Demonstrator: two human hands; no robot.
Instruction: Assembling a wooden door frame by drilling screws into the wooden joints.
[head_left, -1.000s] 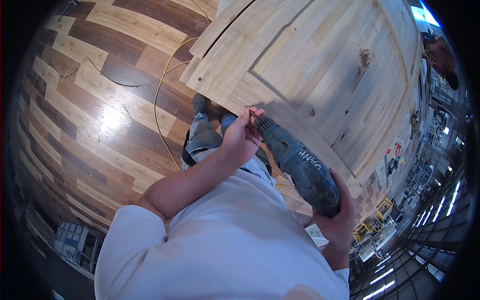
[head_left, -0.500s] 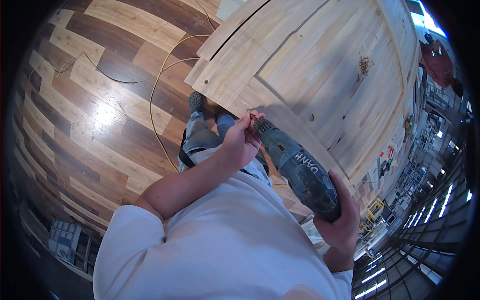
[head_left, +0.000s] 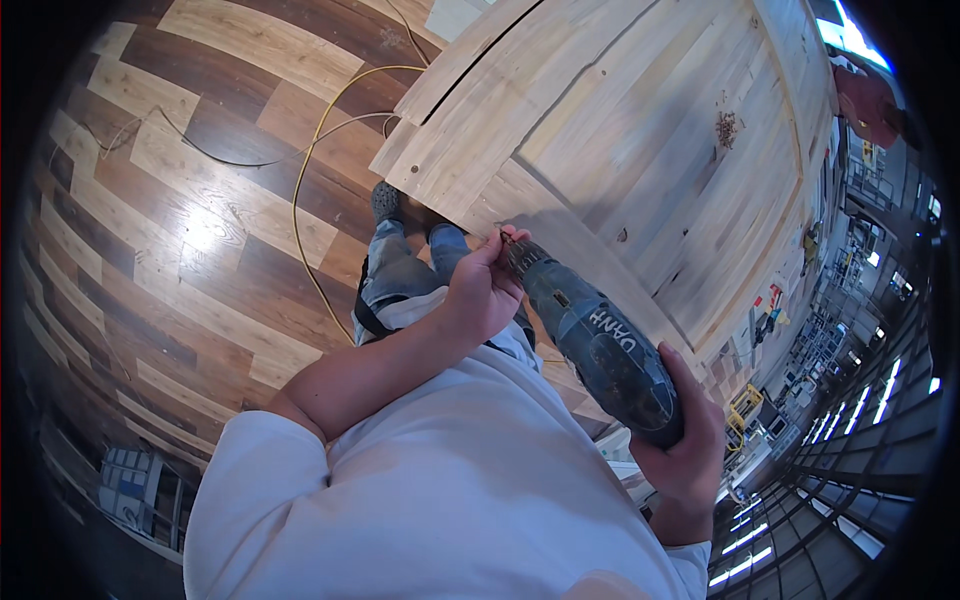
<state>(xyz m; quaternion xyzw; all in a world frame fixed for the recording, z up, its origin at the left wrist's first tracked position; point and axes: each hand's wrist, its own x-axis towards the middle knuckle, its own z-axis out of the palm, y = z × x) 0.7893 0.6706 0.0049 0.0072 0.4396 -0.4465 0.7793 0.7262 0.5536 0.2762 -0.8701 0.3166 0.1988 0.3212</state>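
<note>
My right hand [head_left: 690, 440] grips the rear handle of a dark blue power drill [head_left: 595, 340] that points up and left toward the near edge of a pale wooden tabletop [head_left: 620, 130]. My left hand [head_left: 482, 290] is closed around the drill's front end, fingertips pinching at the chuck and bit right by the table edge. The bit tip itself is hidden by my fingers. A small pile of screws [head_left: 727, 127] lies farther out on the wood.
A yellow cable [head_left: 310, 190] and a thin dark cord [head_left: 200, 150] loop over the striped wooden floor [head_left: 180, 260] to the left. My jeans and shoes [head_left: 385, 200] show under the table edge. Shelving and lit racks fill the far right.
The view has shifted slightly, bringing the table edge and drill lower and nearer. Both hands keep the same hold on the drill, left fingers still at the chuck.
</note>
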